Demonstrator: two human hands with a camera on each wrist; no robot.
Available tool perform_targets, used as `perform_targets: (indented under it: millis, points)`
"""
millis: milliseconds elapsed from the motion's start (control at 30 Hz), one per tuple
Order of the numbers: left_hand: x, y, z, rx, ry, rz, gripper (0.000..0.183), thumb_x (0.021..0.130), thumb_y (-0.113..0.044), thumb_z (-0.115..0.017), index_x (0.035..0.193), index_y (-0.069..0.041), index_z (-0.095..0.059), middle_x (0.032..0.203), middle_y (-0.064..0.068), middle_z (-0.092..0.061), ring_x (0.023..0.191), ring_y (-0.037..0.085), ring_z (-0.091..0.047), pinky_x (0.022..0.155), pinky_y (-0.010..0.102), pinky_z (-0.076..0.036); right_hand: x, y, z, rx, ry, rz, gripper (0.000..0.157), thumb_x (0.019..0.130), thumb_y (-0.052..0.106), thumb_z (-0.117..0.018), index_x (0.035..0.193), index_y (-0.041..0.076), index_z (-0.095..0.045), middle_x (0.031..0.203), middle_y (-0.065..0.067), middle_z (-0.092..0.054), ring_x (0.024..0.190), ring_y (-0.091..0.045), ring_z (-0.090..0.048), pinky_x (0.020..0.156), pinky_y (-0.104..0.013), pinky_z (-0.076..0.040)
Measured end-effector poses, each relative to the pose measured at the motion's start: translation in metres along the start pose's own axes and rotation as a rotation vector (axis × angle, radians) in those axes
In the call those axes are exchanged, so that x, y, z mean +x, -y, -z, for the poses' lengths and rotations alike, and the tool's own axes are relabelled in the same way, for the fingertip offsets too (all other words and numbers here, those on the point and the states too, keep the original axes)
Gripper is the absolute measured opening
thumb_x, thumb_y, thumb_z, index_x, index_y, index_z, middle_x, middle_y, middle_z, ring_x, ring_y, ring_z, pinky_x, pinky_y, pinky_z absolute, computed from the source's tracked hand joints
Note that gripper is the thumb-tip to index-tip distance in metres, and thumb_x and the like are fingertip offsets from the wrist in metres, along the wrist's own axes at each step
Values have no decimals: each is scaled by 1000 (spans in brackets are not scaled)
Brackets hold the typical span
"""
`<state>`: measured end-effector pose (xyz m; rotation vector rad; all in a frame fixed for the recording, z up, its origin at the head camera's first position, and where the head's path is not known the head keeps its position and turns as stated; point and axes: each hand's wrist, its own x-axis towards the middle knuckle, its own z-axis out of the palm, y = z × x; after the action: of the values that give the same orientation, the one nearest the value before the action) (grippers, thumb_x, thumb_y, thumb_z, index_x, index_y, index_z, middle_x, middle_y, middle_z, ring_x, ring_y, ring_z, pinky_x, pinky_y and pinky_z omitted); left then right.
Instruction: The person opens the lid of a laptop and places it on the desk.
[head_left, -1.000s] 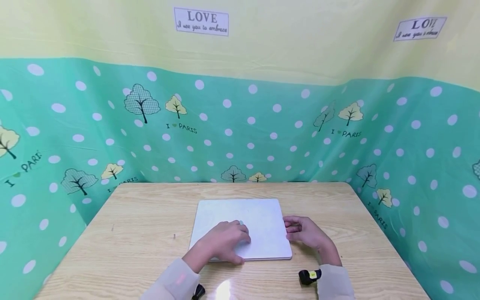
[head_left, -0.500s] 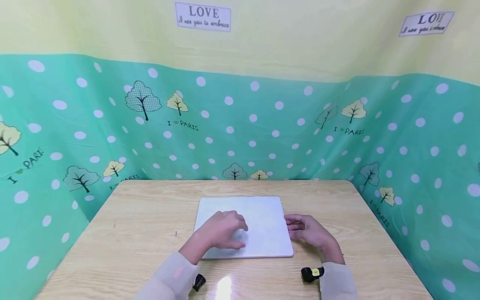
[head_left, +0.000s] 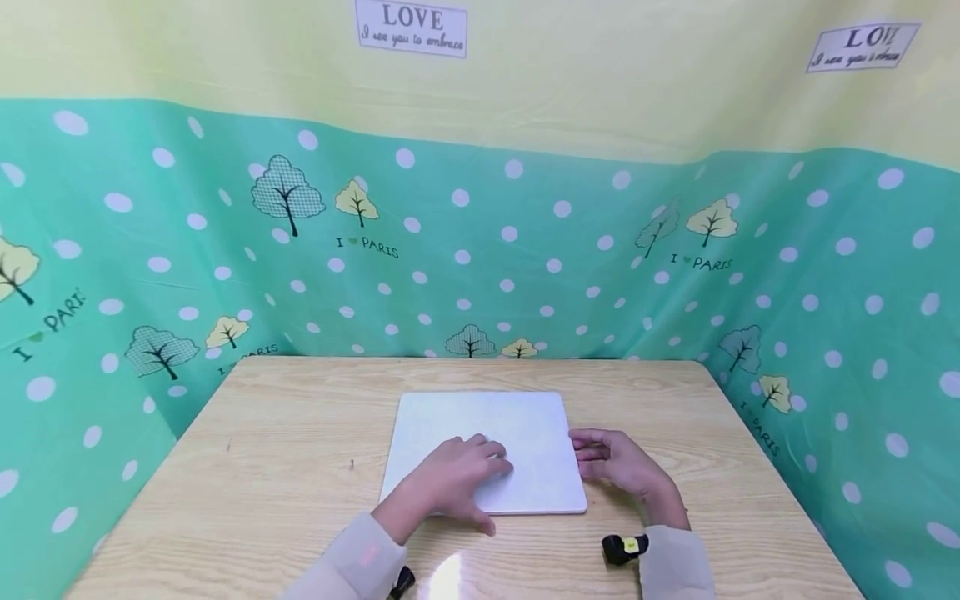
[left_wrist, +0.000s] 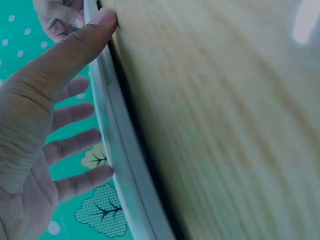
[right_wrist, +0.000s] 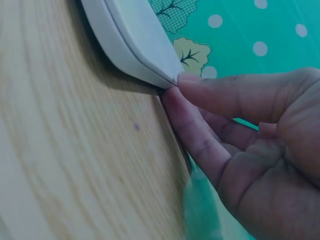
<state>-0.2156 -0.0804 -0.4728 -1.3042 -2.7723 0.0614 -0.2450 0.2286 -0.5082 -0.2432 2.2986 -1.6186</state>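
Note:
A closed white laptop [head_left: 525, 433] lies flat on the wooden table. My left hand [head_left: 457, 475] is spread over the left front part of its lid. In the left wrist view, the thumb [left_wrist: 75, 55] reaches the laptop's front edge, while the other fingers [left_wrist: 75, 142] extend, parted, above the lid; whether every tip touches cannot be told. At the laptop's right side, my right hand [head_left: 622, 465] holds the edge. Close up in the right wrist view, its thumb [right_wrist: 225, 92] meets the lid's rim and the index finger [right_wrist: 192, 130] sits at the base below.
The table [head_left: 300, 417] is pale wood, with a small dark mark [head_left: 351, 464] left of the laptop. A green and yellow printed curtain [head_left: 465, 208] stands around its back and sides. A black wrist camera [head_left: 624, 548] hangs at the right sleeve.
My left hand rises slightly off the lid, then comes back down, spread wider with its thumb at the front edge. My right hand stays at the laptop's right side.

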Motion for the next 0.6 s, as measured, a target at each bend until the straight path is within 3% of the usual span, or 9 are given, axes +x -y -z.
perform_targets:
  millis: [300, 600]
  points:
    - [-5, 0, -9, 16, -8, 45, 102, 62, -89, -47, 141, -24, -44, 141, 0, -43, 123, 21, -43, 87, 42, -45, -2, 4, -1, -18, -10, -7, 53, 81, -9, -67, 131, 2, -54, 119, -13, -58, 102, -26, -58, 80, -31, -53]
    - [-6, -4, -9, 75, 84, 72, 94, 75, -84, -39, 146, -22, -36, 147, 2, -36, 129, 26, -39, 94, 51, -42, -3, 7, -3, -13, -6, 10, 51, 82, -8, -66, 131, 0, -53, 120, -15, -57, 103, -28, -57, 79, -30, -53]
